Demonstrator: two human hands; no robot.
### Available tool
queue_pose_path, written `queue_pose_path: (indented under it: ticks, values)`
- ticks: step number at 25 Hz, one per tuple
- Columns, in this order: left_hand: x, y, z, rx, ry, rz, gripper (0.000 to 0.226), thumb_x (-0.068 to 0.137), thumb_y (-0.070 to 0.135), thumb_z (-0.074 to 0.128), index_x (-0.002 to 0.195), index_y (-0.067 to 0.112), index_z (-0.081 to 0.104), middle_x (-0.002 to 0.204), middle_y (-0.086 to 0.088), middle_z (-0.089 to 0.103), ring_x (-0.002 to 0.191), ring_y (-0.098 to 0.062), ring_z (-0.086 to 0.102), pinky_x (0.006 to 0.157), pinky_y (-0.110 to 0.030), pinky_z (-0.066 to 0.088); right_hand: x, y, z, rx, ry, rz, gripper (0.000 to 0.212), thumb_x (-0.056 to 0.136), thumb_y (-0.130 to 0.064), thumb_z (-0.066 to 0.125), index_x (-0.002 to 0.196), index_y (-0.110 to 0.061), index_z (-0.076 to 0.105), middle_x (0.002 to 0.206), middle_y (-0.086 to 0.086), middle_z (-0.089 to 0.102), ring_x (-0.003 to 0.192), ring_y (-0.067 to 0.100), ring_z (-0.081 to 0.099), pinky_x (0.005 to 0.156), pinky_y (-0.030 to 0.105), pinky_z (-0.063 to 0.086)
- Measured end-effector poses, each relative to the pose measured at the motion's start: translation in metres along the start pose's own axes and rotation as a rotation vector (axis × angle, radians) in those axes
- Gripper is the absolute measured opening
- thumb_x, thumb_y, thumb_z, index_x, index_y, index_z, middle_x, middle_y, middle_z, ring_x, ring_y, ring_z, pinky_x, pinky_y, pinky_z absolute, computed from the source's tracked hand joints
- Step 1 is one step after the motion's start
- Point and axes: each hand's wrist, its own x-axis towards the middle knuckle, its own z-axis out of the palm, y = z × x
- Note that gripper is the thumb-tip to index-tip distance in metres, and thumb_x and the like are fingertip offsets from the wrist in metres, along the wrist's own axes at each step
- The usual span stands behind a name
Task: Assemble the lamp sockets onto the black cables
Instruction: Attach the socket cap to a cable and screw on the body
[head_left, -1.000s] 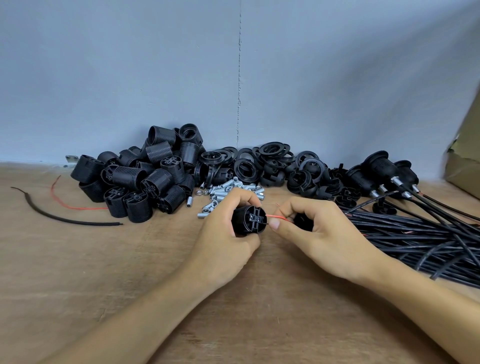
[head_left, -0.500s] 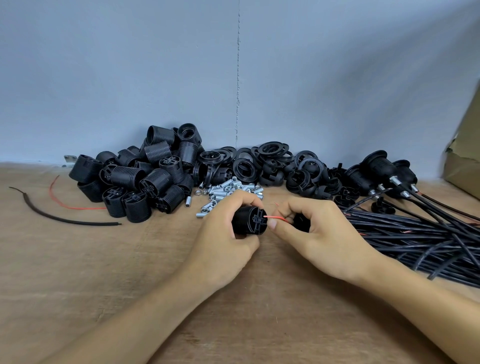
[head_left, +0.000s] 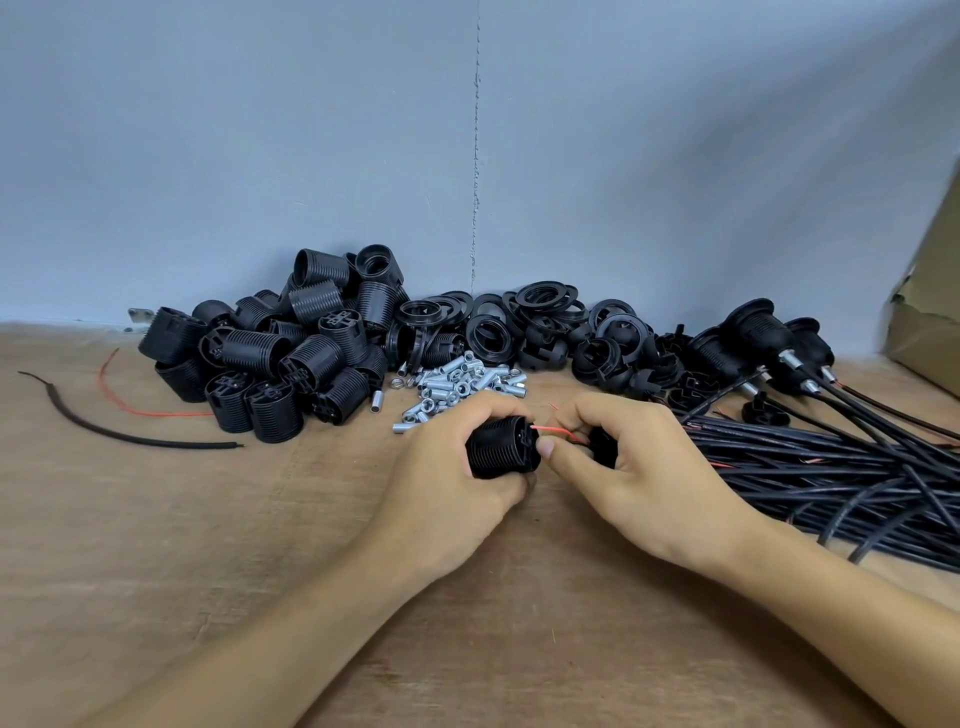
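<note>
At frame centre, over the worktop (head_left: 208, 571), the left grip (head_left: 452, 483) is clenching a ribbed black socket (head_left: 498, 453) lying sideways, its terminal end facing right, while the right grip (head_left: 639, 467), immediately to its right, is pinching the red wire (head_left: 553, 430) leading leftward into that end.

Ribbed black lamp socket (head_left: 498, 449) on its side, red wire (head_left: 553, 431) at its end — black cables (head_left: 831, 467) just right.

Passage across brown wooden tabletop (head_left: 156, 545) at lower left. Obstacles: heap of black ribbed plastic sockets (head_left: 291, 358) centre left, bundle of black cables (head_left: 831, 467) at right.
</note>
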Motion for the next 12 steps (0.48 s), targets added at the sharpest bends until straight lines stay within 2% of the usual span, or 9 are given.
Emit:
queue_pose_path:
  ticks: [6,9,12]
  values:
    - [-0.0007,0.002,0.0007,-0.069,-0.022,-0.055,0.039,0.067,0.014,0.086,0.095,0.036,0.07,0.089,0.014,0.072,0.086,-0.006,0.068,0.078,-0.02,0.053,-0.0026,-0.0005,0.0,0.019,-0.013,0.022,0.022,0.092,-0.008,0.068,0.072,-0.008,0.06,0.069,0.002,0.056,0.067,0.007,0.047,0.062,0.015,0.036]
    - [-0.0014,0.0018,-0.0002,-0.042,-0.034,-0.046,0.039,0.069,0.01,0.086,0.096,0.034,0.071,0.09,0.012,0.073,0.087,-0.007,0.068,0.08,-0.024,0.053,-0.0031,-0.0007,0.0014,0.033,-0.026,0.053,0.021,0.093,-0.012,0.068,0.073,-0.009,0.062,0.068,0.003,0.056,0.065,0.004,0.045,0.059,0.016,0.035]
    - [-0.0016,0.0042,0.0022,-0.016,-0.021,-0.056,0.038,0.07,0.011,0.087,0.096,0.034,0.071,0.088,0.014,0.072,0.086,-0.005,0.067,0.078,-0.021,0.051,-0.0028,0.0005,-0.001,0.018,-0.015,0.077,0.021,0.092,-0.014,0.069,0.073,-0.008,0.064,0.069,0.002,0.056,0.062,0.003,0.045,0.059,0.013,0.034]
